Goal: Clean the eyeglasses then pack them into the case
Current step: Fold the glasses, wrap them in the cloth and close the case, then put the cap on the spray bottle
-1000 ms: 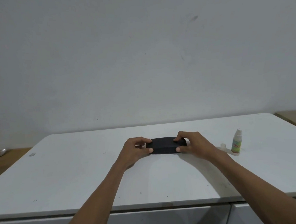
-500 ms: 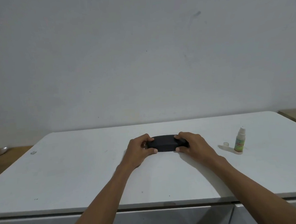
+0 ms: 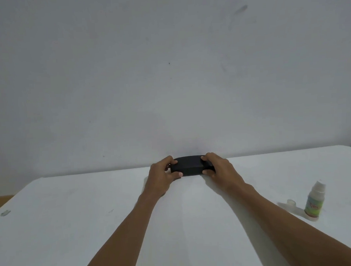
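Our fingers [image 3: 173, 161] are curled round the two ends of the case [image 3: 190, 165], thumbs on the near side and the others over the top, so both the left hand [image 3: 162, 174] and the right hand [image 3: 218, 168] are clamped on it. The case is black, oblong and shut (no gap shows along its seam), and it sits far out at the back of the white table [image 3: 74, 229], close to the wall [image 3: 167, 72]; whether it rests on the table or is raised just off it, we cannot tell from this angle. The eyeglasses are nowhere in sight, so we take it they are inside. Off to our right, well apart from the hands, stands a small spray bottle [image 3: 314, 202] with its clear cap [image 3: 291, 202] lying just beside it on the table. A small grey mark [image 3: 5, 213] lies near the left edge. With the bottle uncapped and the case closed, we judge that packing is the step in hand and the task is at or near its end, though that cannot be proved from here. If so, the next move calls only for a firm press to be sure the lid has latched, then letting go; if the eyeglasses are yet to be cleaned, we must prise the lid up instead.
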A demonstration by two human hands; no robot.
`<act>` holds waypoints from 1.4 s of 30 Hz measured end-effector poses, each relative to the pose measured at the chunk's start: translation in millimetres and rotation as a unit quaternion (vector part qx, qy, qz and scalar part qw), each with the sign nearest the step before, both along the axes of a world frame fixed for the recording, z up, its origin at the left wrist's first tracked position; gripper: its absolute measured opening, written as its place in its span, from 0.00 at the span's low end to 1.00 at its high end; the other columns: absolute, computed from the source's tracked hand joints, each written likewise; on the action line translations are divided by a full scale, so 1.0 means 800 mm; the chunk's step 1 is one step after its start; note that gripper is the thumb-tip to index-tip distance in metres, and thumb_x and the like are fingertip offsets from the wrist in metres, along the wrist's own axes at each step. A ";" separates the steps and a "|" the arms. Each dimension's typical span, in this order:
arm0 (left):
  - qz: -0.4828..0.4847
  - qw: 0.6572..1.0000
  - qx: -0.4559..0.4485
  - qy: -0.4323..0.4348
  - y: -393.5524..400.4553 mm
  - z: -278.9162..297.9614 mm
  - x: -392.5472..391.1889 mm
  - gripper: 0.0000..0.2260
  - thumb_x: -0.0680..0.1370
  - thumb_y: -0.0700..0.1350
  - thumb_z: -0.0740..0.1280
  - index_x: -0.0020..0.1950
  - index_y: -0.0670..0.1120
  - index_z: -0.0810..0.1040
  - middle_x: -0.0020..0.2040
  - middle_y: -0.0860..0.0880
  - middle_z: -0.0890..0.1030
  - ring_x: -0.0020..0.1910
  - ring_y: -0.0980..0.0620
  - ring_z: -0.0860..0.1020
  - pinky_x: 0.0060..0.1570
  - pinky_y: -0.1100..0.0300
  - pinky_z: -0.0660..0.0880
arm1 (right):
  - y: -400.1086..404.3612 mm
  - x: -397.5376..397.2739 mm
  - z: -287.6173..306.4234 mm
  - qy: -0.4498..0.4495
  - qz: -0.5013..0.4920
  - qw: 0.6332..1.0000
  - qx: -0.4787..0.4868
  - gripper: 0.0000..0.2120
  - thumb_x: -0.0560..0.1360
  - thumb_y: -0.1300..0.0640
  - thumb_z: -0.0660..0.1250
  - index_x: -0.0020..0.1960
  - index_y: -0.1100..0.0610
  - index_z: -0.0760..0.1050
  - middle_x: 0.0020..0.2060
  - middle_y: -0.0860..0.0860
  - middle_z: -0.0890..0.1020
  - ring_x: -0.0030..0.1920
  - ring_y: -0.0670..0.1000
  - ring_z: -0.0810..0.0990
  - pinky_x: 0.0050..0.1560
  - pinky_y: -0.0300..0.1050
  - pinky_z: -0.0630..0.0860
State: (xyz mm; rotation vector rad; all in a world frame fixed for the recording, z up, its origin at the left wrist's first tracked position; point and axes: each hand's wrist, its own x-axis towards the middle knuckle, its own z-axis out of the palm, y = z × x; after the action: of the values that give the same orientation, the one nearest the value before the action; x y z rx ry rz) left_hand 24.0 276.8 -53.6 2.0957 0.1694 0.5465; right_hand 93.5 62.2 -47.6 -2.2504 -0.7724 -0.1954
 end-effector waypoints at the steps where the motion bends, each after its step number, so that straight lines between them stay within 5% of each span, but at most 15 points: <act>1: 0.001 1.000 0.012 0.000 0.002 -0.003 0.007 0.12 0.70 0.38 0.79 0.48 0.43 0.79 0.51 0.48 0.82 0.49 0.46 0.77 0.45 0.68 0.75 | 0.003 0.004 -0.003 -0.003 -0.005 1.000 0.006 0.15 0.77 0.63 0.67 0.63 0.56 0.75 0.54 0.43 0.76 0.52 0.51 0.76 0.49 0.43 0.69; 5: 0.004 0.999 0.033 0.003 0.012 -0.014 0.025 0.13 0.70 0.40 0.80 0.49 0.45 0.79 0.49 0.46 0.84 0.47 0.43 0.81 0.48 0.55 0.78 | 0.010 0.017 -0.010 -0.006 -0.022 1.000 0.020 0.15 0.76 0.62 0.69 0.62 0.54 0.77 0.53 0.46 0.80 0.51 0.52 0.78 0.51 0.47 0.75; 11: 0.009 0.995 0.100 0.003 0.005 -0.018 0.021 0.12 0.75 0.43 0.76 0.55 0.48 0.77 0.49 0.54 0.81 0.48 0.48 0.80 0.50 0.55 0.77 | 0.015 0.015 -0.008 -0.021 -0.074 0.997 -0.018 0.17 0.77 0.58 0.70 0.65 0.51 0.78 0.54 0.48 0.82 0.56 0.54 0.79 0.47 0.48 0.75; 14: 0.038 0.989 0.144 0.015 -0.012 -0.018 0.012 0.19 0.77 0.40 0.73 0.66 0.46 0.74 0.65 0.47 0.75 0.62 0.44 0.77 0.59 0.61 0.72 | 0.016 0.004 0.005 -0.044 -0.094 0.986 -0.129 0.24 0.79 0.61 0.63 0.74 0.48 0.72 0.60 0.50 0.79 0.63 0.56 0.73 0.47 0.47 0.74; 18: 0.113 0.983 0.144 0.016 -0.057 -0.002 -0.008 0.30 0.76 0.40 0.74 0.75 0.47 0.67 0.80 0.43 0.55 0.74 0.42 0.66 0.69 0.53 0.71 | 0.003 -0.024 0.036 -0.057 -0.099 0.982 -0.149 0.24 0.76 0.62 0.62 0.70 0.48 0.74 0.57 0.52 0.80 0.62 0.58 0.75 0.49 0.49 0.78; 24: 0.034 0.990 0.130 -0.036 -0.144 0.029 -0.038 0.24 0.73 0.44 0.76 0.67 0.47 0.75 0.66 0.49 0.75 0.66 0.47 0.73 0.64 0.50 0.75 | -0.058 -0.063 0.115 -0.109 -0.146 0.980 -0.083 0.22 0.79 0.58 0.66 0.72 0.51 0.74 0.67 0.54 0.78 0.68 0.56 0.73 0.55 0.49 0.76; 30: -0.061 0.986 0.152 0.019 -0.233 0.040 -0.062 0.23 0.75 0.48 0.75 0.68 0.50 0.76 0.64 0.48 0.78 0.63 0.49 0.77 0.63 0.54 0.74 | -0.155 -0.110 0.159 -0.116 -0.200 0.973 0.005 0.19 0.78 0.54 0.68 0.69 0.50 0.76 0.62 0.54 0.81 0.64 0.55 0.77 0.53 0.49 0.76; 37: -0.135 0.980 0.137 0.051 -0.302 0.030 -0.075 0.24 0.73 0.44 0.76 0.69 0.52 0.77 0.62 0.50 0.80 0.52 0.53 0.78 0.55 0.62 0.75 | -0.243 -0.157 0.092 -0.001 -0.235 0.962 0.137 0.23 0.73 0.47 0.73 0.66 0.50 0.78 0.58 0.53 0.83 0.58 0.51 0.80 0.58 0.48 0.77; 42: -0.130 0.983 0.119 0.050 -0.334 0.020 -0.066 0.22 0.74 0.42 0.74 0.68 0.52 0.78 0.61 0.53 0.79 0.48 0.56 0.77 0.46 0.70 0.70 | -0.266 -0.164 0.044 0.070 -0.231 0.949 0.201 0.27 0.71 0.49 0.78 0.68 0.51 0.76 0.56 0.54 0.82 0.55 0.52 0.80 0.49 0.41 0.74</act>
State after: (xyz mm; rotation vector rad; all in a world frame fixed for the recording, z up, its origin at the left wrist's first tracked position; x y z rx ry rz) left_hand -28.9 9.3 -37.8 2.3328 -0.1193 0.3159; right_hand -37.9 -150.6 -12.2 -1.9882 -0.0997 -0.3752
